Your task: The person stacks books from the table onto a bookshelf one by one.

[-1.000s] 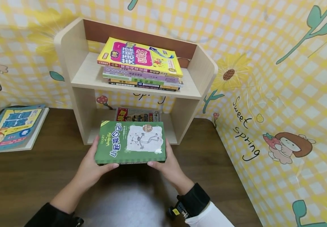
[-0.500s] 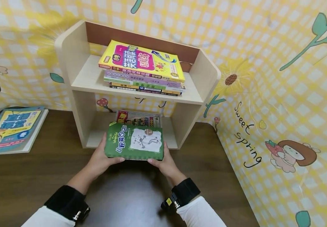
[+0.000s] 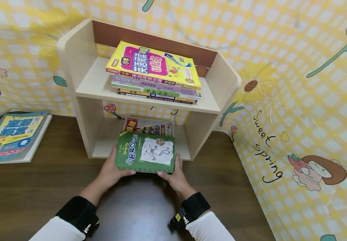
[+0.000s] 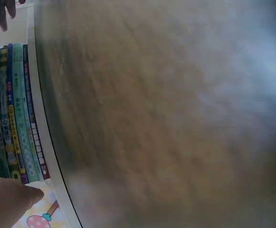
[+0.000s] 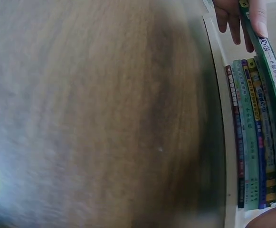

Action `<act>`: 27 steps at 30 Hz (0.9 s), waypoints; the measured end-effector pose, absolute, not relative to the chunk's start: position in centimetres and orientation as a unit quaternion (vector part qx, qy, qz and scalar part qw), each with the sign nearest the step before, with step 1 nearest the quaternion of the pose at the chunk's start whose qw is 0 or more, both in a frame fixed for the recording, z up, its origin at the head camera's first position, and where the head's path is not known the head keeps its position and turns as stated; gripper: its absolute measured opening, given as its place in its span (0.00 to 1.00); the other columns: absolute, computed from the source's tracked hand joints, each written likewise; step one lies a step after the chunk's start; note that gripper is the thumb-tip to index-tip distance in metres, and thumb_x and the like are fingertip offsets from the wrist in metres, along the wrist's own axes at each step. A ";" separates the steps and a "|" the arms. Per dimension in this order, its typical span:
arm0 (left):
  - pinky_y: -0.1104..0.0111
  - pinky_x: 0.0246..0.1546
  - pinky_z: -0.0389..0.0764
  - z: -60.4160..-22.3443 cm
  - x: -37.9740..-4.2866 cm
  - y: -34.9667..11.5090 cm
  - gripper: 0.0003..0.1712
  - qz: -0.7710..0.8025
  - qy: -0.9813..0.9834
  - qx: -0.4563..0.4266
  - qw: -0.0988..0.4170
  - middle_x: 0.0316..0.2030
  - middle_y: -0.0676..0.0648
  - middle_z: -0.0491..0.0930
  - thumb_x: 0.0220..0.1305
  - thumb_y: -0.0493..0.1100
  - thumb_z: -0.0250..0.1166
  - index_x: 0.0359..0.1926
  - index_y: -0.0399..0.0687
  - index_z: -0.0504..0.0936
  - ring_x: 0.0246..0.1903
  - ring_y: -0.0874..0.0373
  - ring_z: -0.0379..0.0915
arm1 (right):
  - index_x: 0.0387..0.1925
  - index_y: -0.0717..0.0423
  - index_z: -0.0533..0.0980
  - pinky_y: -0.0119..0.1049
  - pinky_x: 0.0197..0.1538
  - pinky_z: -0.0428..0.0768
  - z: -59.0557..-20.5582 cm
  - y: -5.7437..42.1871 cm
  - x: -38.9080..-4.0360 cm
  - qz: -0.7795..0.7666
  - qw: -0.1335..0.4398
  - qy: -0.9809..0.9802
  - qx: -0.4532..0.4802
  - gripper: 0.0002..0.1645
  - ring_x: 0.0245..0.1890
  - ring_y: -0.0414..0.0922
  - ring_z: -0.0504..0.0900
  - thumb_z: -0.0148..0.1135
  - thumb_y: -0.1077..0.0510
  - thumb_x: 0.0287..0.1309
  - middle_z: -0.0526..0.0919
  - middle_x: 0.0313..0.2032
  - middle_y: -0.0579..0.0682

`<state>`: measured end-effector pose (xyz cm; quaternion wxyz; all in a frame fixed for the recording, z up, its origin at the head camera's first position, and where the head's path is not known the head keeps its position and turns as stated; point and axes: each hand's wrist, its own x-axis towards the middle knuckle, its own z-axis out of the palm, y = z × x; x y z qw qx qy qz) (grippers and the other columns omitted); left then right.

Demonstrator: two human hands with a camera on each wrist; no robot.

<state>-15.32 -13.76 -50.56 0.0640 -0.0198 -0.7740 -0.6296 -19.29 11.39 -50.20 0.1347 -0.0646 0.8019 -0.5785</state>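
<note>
Both hands hold a green paperback book (image 3: 145,153), cover up, at the front of the lower shelf. My left hand (image 3: 110,172) grips its left end and my right hand (image 3: 176,175) its right end, each thumb along the near edge. Below it, a stack of books (image 5: 249,133) lies flat on the lower shelf, spines outward. In the right wrist view, the left hand's fingers hang below the book, whose left end stands off the stack; contact at the other end cannot be told. Behind it shows a red-and-grey book cover (image 3: 149,127).
The small wooden bookshelf (image 3: 80,127) has two levels. A yellow book (image 3: 153,65) tops several stacked books on the upper one. Blue-covered books (image 3: 13,137) lie on the brown table (image 3: 56,197) at left. Yellow checked cloth (image 3: 297,110) hangs behind and at right.
The green book has moved slightly right and down onto the lower shelf's area, looking smaller than before. Both hands have kept their grip on it, the left moving right with it.
</note>
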 end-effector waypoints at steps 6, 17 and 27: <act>0.45 0.65 0.57 -49.6 -17.0 -13.6 0.63 -0.612 -0.786 -0.017 0.085 0.68 0.34 0.55 0.45 0.35 0.78 0.75 0.44 0.45 0.64 0.37 0.57 | 0.76 0.58 0.37 0.59 0.72 0.42 -48.9 11.1 -21.0 -0.569 0.111 0.811 -0.081 0.62 0.74 0.59 0.30 0.70 0.58 0.55 0.34 0.75 0.63; 0.41 0.69 0.29 -48.2 -21.2 -14.0 0.62 -0.462 -0.883 -0.014 0.076 0.68 0.25 0.52 0.47 0.46 0.77 0.72 0.30 0.47 0.69 0.29 0.40 | 0.75 0.60 0.37 0.58 0.72 0.42 -48.4 10.6 -25.1 -0.514 0.115 0.845 -0.098 0.56 0.74 0.59 0.30 0.65 0.56 0.61 0.32 0.74 0.64; 0.46 0.70 0.27 -47.7 -23.4 -14.3 0.66 -0.420 -0.907 0.028 0.002 0.71 0.23 0.39 0.51 0.50 0.75 0.72 0.25 0.38 0.71 0.30 0.29 | 0.75 0.62 0.36 0.56 0.73 0.41 -47.9 10.2 -26.8 -0.480 0.131 0.863 -0.084 0.55 0.74 0.59 0.29 0.62 0.54 0.64 0.33 0.75 0.63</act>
